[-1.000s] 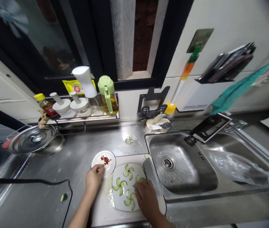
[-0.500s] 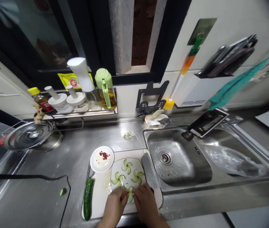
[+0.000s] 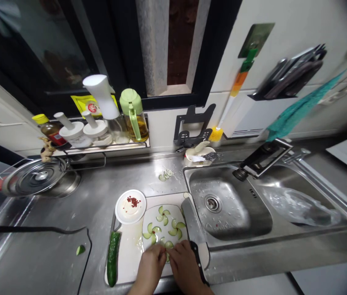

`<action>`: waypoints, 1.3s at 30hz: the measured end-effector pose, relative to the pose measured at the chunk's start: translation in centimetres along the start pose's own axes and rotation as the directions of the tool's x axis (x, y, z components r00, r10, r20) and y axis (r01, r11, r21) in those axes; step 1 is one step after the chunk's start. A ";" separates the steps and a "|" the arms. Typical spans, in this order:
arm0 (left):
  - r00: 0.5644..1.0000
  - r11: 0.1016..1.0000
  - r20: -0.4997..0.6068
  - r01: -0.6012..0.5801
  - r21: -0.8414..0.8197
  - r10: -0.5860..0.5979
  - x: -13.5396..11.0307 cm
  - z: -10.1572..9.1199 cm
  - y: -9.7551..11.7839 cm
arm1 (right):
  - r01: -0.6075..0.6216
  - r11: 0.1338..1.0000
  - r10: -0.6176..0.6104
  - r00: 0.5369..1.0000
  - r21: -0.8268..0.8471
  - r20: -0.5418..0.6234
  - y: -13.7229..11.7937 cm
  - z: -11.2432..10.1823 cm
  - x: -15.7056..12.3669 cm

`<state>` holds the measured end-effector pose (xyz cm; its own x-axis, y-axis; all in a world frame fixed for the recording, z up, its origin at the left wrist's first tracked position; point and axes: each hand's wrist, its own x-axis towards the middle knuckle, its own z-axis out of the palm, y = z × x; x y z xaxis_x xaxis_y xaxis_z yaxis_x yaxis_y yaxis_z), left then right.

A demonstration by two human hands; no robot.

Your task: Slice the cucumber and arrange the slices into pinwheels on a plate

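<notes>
A white square plate (image 3: 148, 212) lies on the cutting board (image 3: 127, 254), with thin cucumber slices (image 3: 163, 215) set out in pinwheel shapes. Low on the plate, my left hand (image 3: 151, 264) pinches its thumb and fingers together; what they hold is too small to make out. Opposite it, my right hand (image 3: 185, 264) has its fingertips closed at a cucumber slice (image 3: 169, 244), partly covering that pinwheel. A cleaver (image 3: 192, 221) lies along the board's right side, its black handle beside my right hand. On the left lies a cucumber (image 3: 113, 259).
A small white dish (image 3: 130, 206) with red bits overlaps the board's top left. Cucumber scraps (image 3: 165, 175) lie behind the board, and a cucumber end (image 3: 80, 249) to the left. A steel sink (image 3: 231, 205) adjoins on the right. Bottles and jars stand on a rack (image 3: 106, 149).
My hands have drawn slightly closer over the lowest pinwheel and hide more of it. The cleaver's handle shows more beside my right hand. The view has shifted slightly.
</notes>
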<state>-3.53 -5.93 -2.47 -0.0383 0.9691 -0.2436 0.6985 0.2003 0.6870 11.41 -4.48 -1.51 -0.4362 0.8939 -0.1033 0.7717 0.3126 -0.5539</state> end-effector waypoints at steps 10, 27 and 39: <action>1.000 1.000 0.017 -0.010 -0.028 0.011 0.1 0.0 -0.1 | -0.022 0.999 0.021 0.999 0.025 0.026 0.2 0.5 0.2; 1.000 0.996 0.028 -0.001 -0.092 0.004 0.0 -1.0 0.6 | -0.039 0.998 0.038 0.999 0.059 0.020 0.2 -0.1 0.4; 0.998 0.995 -0.027 -0.060 -0.074 0.058 -0.2 -0.9 0.1 | -0.042 0.999 0.041 0.999 0.026 0.029 0.1 0.0 0.4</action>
<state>-4.09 -5.94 -1.75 -0.0171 0.9826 -0.1851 0.6449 0.1523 0.7489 11.28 -4.08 -1.62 -0.4174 0.8964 -0.1493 0.7767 0.2667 -0.5706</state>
